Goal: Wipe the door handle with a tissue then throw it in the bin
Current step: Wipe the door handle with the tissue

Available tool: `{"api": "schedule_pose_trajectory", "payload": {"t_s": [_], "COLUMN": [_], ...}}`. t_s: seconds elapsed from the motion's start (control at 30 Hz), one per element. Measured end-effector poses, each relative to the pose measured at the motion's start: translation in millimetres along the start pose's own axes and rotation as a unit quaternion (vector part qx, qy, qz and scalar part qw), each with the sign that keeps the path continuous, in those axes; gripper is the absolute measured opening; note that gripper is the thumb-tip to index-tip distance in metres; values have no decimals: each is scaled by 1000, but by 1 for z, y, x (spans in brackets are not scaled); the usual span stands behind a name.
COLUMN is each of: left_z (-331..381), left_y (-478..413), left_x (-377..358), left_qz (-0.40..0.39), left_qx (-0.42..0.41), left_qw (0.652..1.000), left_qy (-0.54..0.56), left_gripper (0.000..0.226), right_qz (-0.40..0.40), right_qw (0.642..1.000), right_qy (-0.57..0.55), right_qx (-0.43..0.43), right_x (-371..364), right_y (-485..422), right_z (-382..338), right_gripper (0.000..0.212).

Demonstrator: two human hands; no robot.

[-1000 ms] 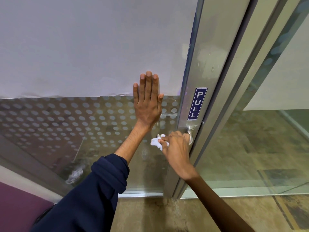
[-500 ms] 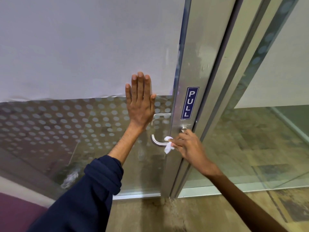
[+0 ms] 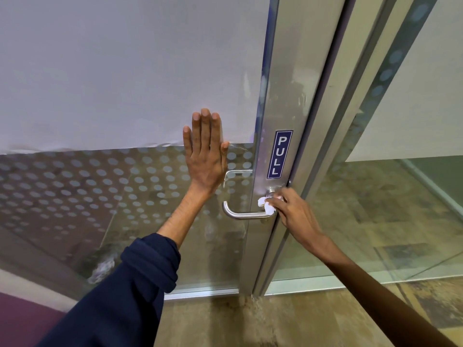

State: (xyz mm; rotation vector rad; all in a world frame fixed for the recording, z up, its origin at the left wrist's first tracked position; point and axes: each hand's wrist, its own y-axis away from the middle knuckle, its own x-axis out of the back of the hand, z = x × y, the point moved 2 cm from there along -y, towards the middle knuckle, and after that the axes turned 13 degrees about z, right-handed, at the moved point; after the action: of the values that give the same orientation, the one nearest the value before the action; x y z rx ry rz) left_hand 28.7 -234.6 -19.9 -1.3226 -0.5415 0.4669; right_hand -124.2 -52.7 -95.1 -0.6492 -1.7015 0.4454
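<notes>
Left hand [image 3: 206, 156] is lying flat and unclenched against the glass door [image 3: 120, 191], grasping nothing. Door handle [image 3: 246, 214] is projecting from the metal frame [image 3: 280, 101]. Right hand [image 3: 292, 210] is pinching a white tissue [image 3: 267, 204] against the handle's base, below the PULL sign [image 3: 280, 154].

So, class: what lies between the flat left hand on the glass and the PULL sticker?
In the head view, between the left hand and the PULL sticker lie dotted glass and the door's metal frame.
</notes>
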Motion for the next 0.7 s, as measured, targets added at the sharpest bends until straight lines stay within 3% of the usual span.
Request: {"api": "schedule_pose_trajectory", "payload": {"t_s": [0.33, 0.57, 0.7], "left_z": [-2, -4, -4], "left_y": [3, 4, 4], "left_x": [-3, -6, -5], "left_qz": [11, 14, 8], "left_qx": [-5, -3, -1], "left_qw": [1000, 1000, 1000], "left_qy": [-1, 2, 0], "left_gripper": [57, 56, 57], "right_qz": [24, 7, 7], "right_qw": [978, 981, 973], "right_qy": [-23, 26, 27], "right_qx": [-207, -194, -230], "right_x": [-12, -36, -48], "right_y": [19, -9, -26], "right_z": [-53, -108, -116], "right_gripper": [26, 25, 22]}}
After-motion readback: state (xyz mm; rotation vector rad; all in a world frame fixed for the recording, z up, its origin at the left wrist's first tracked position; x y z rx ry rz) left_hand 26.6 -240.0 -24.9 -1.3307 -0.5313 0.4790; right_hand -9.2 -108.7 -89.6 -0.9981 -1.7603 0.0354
